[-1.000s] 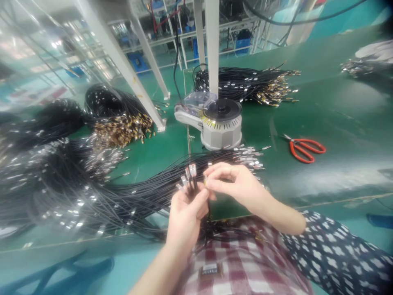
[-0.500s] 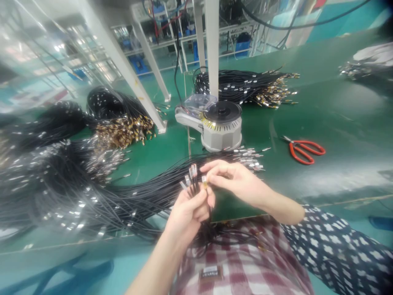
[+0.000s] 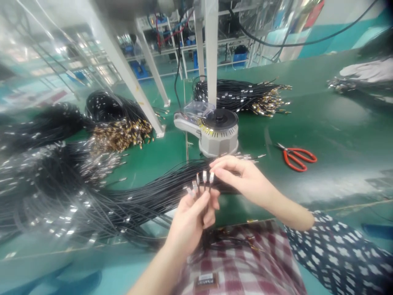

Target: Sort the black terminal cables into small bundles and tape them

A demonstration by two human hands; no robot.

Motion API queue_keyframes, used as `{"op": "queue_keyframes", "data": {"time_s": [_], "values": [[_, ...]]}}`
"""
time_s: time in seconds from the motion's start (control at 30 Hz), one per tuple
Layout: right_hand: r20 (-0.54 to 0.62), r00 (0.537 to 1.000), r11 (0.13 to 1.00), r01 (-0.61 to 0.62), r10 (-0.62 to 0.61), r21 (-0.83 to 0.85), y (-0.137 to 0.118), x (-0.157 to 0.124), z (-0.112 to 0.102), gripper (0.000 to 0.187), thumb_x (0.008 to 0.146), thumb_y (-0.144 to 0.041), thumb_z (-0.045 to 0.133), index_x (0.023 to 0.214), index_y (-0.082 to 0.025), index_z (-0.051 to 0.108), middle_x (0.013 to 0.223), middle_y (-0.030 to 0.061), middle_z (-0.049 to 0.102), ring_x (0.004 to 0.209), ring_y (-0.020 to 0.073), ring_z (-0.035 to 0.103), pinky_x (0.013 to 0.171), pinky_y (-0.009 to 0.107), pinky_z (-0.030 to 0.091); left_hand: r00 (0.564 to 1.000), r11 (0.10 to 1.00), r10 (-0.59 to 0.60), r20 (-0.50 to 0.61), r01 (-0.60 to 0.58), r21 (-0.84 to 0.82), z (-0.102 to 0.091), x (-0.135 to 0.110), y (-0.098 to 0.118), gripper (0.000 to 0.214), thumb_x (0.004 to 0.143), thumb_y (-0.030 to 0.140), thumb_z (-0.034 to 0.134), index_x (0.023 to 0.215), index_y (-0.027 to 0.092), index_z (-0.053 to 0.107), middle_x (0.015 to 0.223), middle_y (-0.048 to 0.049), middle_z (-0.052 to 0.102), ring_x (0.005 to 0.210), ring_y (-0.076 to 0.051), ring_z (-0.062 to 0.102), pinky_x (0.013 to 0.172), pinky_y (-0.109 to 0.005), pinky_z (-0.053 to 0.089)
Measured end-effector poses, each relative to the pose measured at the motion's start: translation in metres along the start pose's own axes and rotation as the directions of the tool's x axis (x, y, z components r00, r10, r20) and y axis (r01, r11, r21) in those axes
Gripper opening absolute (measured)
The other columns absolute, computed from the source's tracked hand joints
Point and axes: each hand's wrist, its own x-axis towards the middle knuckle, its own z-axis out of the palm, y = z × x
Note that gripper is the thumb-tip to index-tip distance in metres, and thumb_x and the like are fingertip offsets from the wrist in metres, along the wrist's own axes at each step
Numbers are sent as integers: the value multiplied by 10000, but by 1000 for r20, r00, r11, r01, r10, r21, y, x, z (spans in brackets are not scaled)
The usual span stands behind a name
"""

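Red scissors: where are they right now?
In the head view, the scissors lie on the green table in the right part of the picture, to the right of both the grey machine and the right hand.

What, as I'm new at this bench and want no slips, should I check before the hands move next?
1. Left hand closed around the black cables: ok.
2. Connectors pointing up, above the left hand: ok.
3. Right hand gripping the rightmost connector: cannot tell; its fingertips are right by it.
4. Red-handled tool apart from both hands: ok, on the green bench.
5. Grey device upright on the bench: ok.
6. Connectors free of marks: cannot tell, too small.
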Motion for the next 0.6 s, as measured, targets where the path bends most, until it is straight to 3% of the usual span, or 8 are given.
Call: {"op": "queue_keyframes", "data": {"time_s": [0.13,0.23,0.37,0.5,0.6], "values": [[71,997,1000,10,-9,-15,-4,1,1,150,842,-240,637,727,-163,696,1023,70,668,975,186,630,926,342,448,976,985,168,-139,-159,72,1,0,-1,204,798,311,708,864,118,721,818,-70,666,585,-110,573,536,-237,444],[223,975,1000,-3,9,-29,-7,3,-7,173,856,-227,618,719,-160,702,1045,72,652,1005,186,614,941,342,429,938,967,256,-235,-245,73,-1,-1,0,199,780,317,728,834,126,714,704,-22,611,605,-107,543,579,-239,461],[365,930,995,-7,42,-96,-8,4,-14,195,864,-249,619,701,-166,684,1110,71,634,1040,196,598,962,365,409,969,976,200,-148,-184,114,-1,-4,1,214,792,336,719,835,130,682,565,50,456,488,-53,366,467,-191,328],[380,925,985,81,-16,-155,-7,1,-11,208,865,-283,632,687,-179,662,1133,60,631,1111,207,560,992,377,393,996,959,80,-45,-64,275,-2,-6,-1,262,705,287,802,857,136,652,655,23,562,465,-25,365,440,-176,270],[407,912,982,111,-39,-154,-8,-2,-9,210,877,-269,620,687,-183,649,1140,53,627,1137,202,552,1007,367,393,1000,967,-10,-5,11,253,-2,-6,-1,240,716,281,787,794,123,623,632,-12,614,437,-31,386,419,-178,260]]}}
